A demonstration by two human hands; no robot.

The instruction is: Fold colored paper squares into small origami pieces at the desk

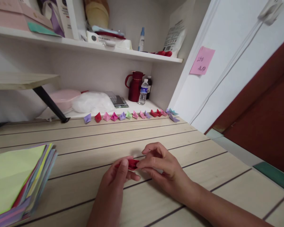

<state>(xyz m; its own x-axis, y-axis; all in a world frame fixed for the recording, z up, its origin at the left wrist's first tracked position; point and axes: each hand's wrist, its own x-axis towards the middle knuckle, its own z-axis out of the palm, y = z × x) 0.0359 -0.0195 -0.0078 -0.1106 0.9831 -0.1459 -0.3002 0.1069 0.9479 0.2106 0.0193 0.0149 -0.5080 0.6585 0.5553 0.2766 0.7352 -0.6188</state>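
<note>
A small piece of red folded paper (133, 164) is held just above the wooden table, near the middle of the view. My left hand (117, 173) pinches its left end, the thumb on top and the fingers behind and below. At the paper's right end, the fingertips of my right hand (162, 165) are closed on its edge, with the other fingers curled. The fingers cover much of the paper, so its full shape is hidden. Small folded paper boats (114, 116) in red, pink, purple and green stand in a row along the table's far edge.
A stack of coloured paper (16, 176) lies at the left on the slatted table (85, 138). Behind the row stand a dark red jug (135, 86) and a water bottle (143, 93). A small raised shelf (21, 81) with black legs is at the far left.
</note>
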